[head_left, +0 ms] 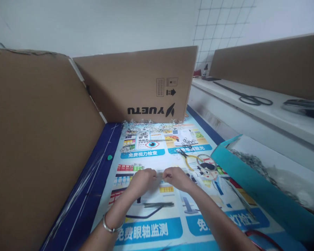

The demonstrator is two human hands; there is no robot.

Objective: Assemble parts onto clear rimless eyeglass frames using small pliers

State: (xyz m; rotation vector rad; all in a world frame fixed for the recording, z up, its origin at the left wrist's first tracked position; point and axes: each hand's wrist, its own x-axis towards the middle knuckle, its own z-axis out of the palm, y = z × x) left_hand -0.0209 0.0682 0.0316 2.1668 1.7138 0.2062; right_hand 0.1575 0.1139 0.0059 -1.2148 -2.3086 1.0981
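I have the left hand [143,179] and right hand [177,178] nearly meeting above a printed sheet [151,162], fingers curled; blur keeps me from telling what, if anything, they pinch. Nearer me lies a bundle of thin strands [159,204]. Past the right hand I see yellow-handled pliers [187,162], a teal box [251,181] of tangled wiry pieces [251,162], and scissors [231,91] on a ledge [277,113].

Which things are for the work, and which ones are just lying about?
Near the left hand and right hand, so probably for the work: wires, pliers, teal box.

Over on the shelf, so probably just lying about: scissors, bottle.
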